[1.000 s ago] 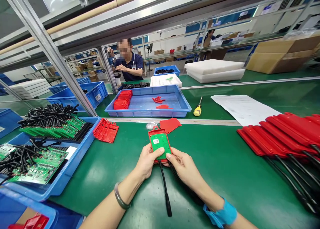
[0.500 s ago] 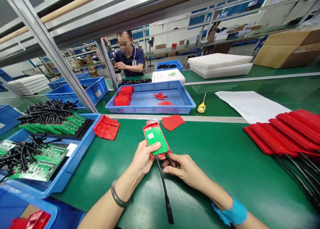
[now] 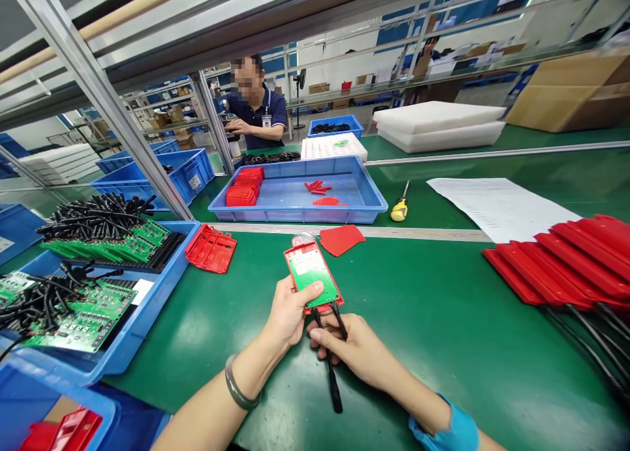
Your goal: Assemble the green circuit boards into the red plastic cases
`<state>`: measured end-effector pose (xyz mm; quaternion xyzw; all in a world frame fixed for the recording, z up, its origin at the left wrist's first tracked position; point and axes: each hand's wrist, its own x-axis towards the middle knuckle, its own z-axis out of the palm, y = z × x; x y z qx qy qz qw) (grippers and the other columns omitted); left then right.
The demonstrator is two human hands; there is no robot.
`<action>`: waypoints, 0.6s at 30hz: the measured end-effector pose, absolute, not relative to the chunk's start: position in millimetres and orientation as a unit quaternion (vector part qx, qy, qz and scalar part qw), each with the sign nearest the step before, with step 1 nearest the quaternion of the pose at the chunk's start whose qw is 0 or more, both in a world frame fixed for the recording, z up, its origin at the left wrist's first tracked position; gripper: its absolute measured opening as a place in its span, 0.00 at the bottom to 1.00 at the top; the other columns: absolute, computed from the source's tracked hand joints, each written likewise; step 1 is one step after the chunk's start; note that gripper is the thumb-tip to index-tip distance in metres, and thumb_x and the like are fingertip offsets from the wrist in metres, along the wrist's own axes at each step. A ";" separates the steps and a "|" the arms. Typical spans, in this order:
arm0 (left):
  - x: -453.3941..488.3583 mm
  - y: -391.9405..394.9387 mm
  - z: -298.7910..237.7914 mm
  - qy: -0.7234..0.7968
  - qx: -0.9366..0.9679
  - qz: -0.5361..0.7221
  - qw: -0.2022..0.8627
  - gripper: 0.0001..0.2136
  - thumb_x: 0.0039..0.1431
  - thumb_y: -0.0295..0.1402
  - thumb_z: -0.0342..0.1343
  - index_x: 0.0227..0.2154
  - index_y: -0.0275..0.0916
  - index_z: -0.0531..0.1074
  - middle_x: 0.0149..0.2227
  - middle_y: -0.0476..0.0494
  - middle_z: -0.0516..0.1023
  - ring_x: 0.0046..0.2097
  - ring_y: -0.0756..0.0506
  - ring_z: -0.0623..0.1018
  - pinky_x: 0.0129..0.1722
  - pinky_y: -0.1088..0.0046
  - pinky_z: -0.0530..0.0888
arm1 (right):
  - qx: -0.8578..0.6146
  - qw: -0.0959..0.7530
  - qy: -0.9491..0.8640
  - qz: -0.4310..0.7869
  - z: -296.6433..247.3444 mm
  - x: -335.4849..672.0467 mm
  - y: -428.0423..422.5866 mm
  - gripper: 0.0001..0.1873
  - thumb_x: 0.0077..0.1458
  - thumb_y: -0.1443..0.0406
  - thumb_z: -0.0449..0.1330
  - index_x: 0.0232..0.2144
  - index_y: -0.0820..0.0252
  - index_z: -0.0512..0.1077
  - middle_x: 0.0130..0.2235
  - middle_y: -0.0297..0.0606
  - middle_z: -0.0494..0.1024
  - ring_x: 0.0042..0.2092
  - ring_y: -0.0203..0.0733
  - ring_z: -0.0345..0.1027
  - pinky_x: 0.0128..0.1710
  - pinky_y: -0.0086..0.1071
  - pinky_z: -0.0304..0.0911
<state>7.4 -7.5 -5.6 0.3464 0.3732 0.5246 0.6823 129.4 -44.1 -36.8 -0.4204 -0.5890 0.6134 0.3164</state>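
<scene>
Above the green bench, my left hand [image 3: 290,310] grips a red plastic housing [image 3: 289,259] with a green circuit board [image 3: 315,277] seated in it, thumb pressed on the board's face. Two black cables [image 3: 333,382] come out of the housing's near end. My right hand [image 3: 344,346] is closed around these cables just below the housing; its thumb lies over them and some fingers are hidden behind. Beyond the housing lies a flat red panel [image 3: 343,239]. To the left rests an empty red housing half [image 3: 211,249] with its inside showing.
A blue tray [image 3: 295,213] with red parts sits ahead, a yellow screwdriver [image 3: 399,209] beside it. At left a blue bin [image 3: 162,300] holds cabled circuit boards. Red cabled units [image 3: 566,260] are stacked at right near a paper sheet [image 3: 497,198]. A co-worker [image 3: 258,109] stands across the bench.
My right hand has shifted left and under the housing, from one cable to both. The housing has tilted so its board catches the light, and the long cable's end has risen slightly.
</scene>
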 end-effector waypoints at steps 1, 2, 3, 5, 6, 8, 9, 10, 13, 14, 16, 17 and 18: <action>6.4 -6.5 -5.3 0.376 0.348 0.522 0.681 0.11 0.43 0.32 0.65 0.29 0.32 0.73 0.26 0.45 0.77 0.26 0.50 0.74 0.28 0.74 0.71 | -0.413 0.310 -0.597 0.615 -36.4 130.9 -43.0 0.17 0.53 0.53 0.58 0.30 0.62 0.71 0.27 0.36 0.75 0.27 0.38 0.69 0.22 0.27 0.62; 4.9 -4.9 -5.4 0.382 0.348 0.524 0.678 0.12 0.43 0.32 0.65 0.30 0.32 0.74 0.26 0.45 0.77 0.26 0.50 0.74 0.28 0.75 0.71 | -0.407 0.305 -0.603 0.614 -35.5 133.2 -40.6 0.18 0.54 0.52 0.56 0.32 0.62 0.71 0.29 0.38 0.76 0.29 0.39 0.70 0.24 0.28 0.64; 3.0 -2.8 -6.0 0.389 0.345 0.526 0.673 0.12 0.42 0.32 0.66 0.30 0.32 0.74 0.27 0.45 0.77 0.26 0.50 0.74 0.27 0.75 0.71 | -0.416 0.300 -0.617 0.597 -34.2 136.2 -36.5 0.21 0.57 0.51 0.52 0.34 0.63 0.71 0.31 0.40 0.77 0.30 0.40 0.71 0.25 0.29 0.66; -1.2 2.2 -8.9 0.411 0.334 0.527 0.665 0.13 0.41 0.32 0.66 0.31 0.32 0.73 0.27 0.45 0.77 0.25 0.50 0.74 0.25 0.75 0.71 | -0.475 0.295 -0.658 0.504 -31.5 144.6 -22.1 0.28 0.63 0.51 0.39 0.38 0.64 0.71 0.34 0.43 0.77 0.32 0.41 0.73 0.27 0.31 0.68; -3.1 4.6 -11.0 0.423 0.328 0.524 0.662 0.14 0.42 0.33 0.65 0.32 0.32 0.73 0.27 0.44 0.77 0.25 0.49 0.75 0.24 0.75 0.71 | -0.518 0.295 -0.679 0.430 -30.3 149.8 -11.7 0.31 0.64 0.52 0.34 0.39 0.64 0.71 0.35 0.44 0.77 0.33 0.41 0.73 0.29 0.32 0.69; -5.6 8.5 -15.8 0.437 0.324 0.511 0.665 0.15 0.43 0.33 0.64 0.35 0.31 0.72 0.30 0.41 0.78 0.27 0.47 0.76 0.23 0.76 0.71 | -0.578 0.291 -0.699 0.305 -28.9 160.6 14.5 0.27 0.63 0.53 0.39 0.40 0.64 0.71 0.38 0.47 0.76 0.39 0.45 0.71 0.37 0.37 0.68; -6.1 9.7 -18.2 0.439 0.327 0.503 0.669 0.15 0.44 0.33 0.63 0.35 0.30 0.72 0.31 0.40 0.78 0.27 0.46 0.77 0.22 0.76 0.71 | -0.595 0.291 -0.703 0.258 -29.1 165.6 29.0 0.23 0.60 0.52 0.47 0.42 0.64 0.70 0.42 0.50 0.74 0.45 0.50 0.68 0.44 0.42 0.64; -6.0 10.5 -20.4 0.437 0.330 0.497 0.673 0.15 0.44 0.33 0.63 0.36 0.30 0.72 0.32 0.38 0.78 0.27 0.46 0.77 0.21 0.76 0.70 | -0.613 0.290 -0.704 0.212 -29.9 169.8 43.7 0.23 0.57 0.52 0.52 0.46 0.65 0.68 0.48 0.53 0.70 0.51 0.56 0.62 0.50 0.46 0.59; -4.3 11.4 -24.9 0.432 0.336 0.485 0.682 0.15 0.44 0.32 0.62 0.36 0.29 0.72 0.32 0.37 0.78 0.26 0.46 0.77 0.19 0.77 0.69 | -0.654 0.269 -0.698 0.110 -36.2 176.3 81.6 0.35 0.49 0.52 0.61 0.53 0.68 0.62 0.57 0.61 0.57 0.58 0.68 0.47 0.53 0.56 0.48; -3.7 11.5 -25.6 0.432 0.337 0.483 0.683 0.15 0.44 0.32 0.61 0.36 0.29 0.72 0.31 0.37 0.78 0.26 0.46 0.77 0.19 0.77 0.69 | -0.663 0.260 -0.697 0.091 -39.0 176.8 90.6 0.37 0.47 0.51 0.62 0.53 0.69 0.62 0.57 0.63 0.57 0.57 0.71 0.47 0.52 0.58 0.47; -3.0 11.8 -26.0 0.428 0.342 0.479 0.685 0.14 0.45 0.32 0.61 0.35 0.29 0.72 0.30 0.37 0.78 0.25 0.46 0.77 0.19 0.78 0.69 | -0.670 0.244 -0.698 0.065 -43.8 177.6 101.8 0.39 0.47 0.50 0.61 0.53 0.71 0.62 0.54 0.65 0.60 0.55 0.72 0.51 0.49 0.59 0.49; -2.9 11.9 -25.9 0.427 0.345 0.477 0.687 0.13 0.45 0.32 0.60 0.35 0.29 0.72 0.30 0.38 0.78 0.26 0.46 0.77 0.19 0.78 0.68 | -0.670 0.239 -0.701 0.057 -45.1 178.6 103.8 0.38 0.48 0.49 0.60 0.53 0.71 0.62 0.53 0.65 0.61 0.54 0.72 0.53 0.49 0.59 0.50; -2.8 11.9 -25.7 0.426 0.349 0.473 0.688 0.13 0.46 0.32 0.60 0.34 0.29 0.72 0.30 0.38 0.78 0.26 0.46 0.77 0.19 0.78 0.68 | -0.667 0.238 -0.704 0.050 -45.4 180.2 103.3 0.38 0.49 0.49 0.59 0.54 0.71 0.62 0.52 0.64 0.62 0.53 0.71 0.54 0.49 0.59 0.51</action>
